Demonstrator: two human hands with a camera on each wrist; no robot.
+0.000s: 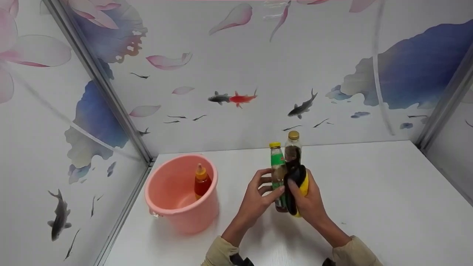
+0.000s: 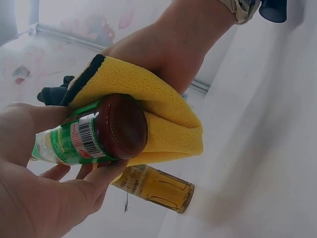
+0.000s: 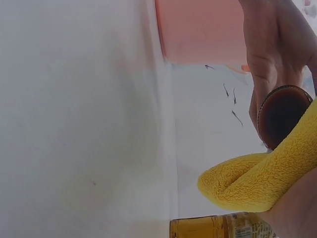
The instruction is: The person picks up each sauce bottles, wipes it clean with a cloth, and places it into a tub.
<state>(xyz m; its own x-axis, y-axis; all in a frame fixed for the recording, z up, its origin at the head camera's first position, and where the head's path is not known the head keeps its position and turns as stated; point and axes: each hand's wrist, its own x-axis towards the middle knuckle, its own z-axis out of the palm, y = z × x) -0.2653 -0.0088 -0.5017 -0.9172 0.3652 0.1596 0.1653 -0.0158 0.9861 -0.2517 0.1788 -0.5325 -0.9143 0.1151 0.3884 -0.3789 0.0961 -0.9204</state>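
My left hand (image 1: 258, 195) grips a glass bottle (image 1: 278, 159) with a green label and yellow cap, fingers behind it and thumb in front. The left wrist view shows the bottle's dark round base and a barcode on its label. My right hand (image 1: 312, 201) holds a folded cloth (image 2: 173, 111), fuzzy yellow on one face and black on the other, against the bottle's side. Just behind the cloth, a second bottle (image 1: 293, 149) with a gold cap and amber contents stands on the table, partly hidden in the head view.
A pink bucket (image 1: 212, 218) stands on the white table (image 1: 388, 207) left of my hands. Inside it is a squeeze bottle (image 1: 201, 183) with a yellow nozzle and reddish-brown contents. Painted wall panels (image 1: 229, 66) with metal frames (image 1: 99, 85) enclose the back and sides.
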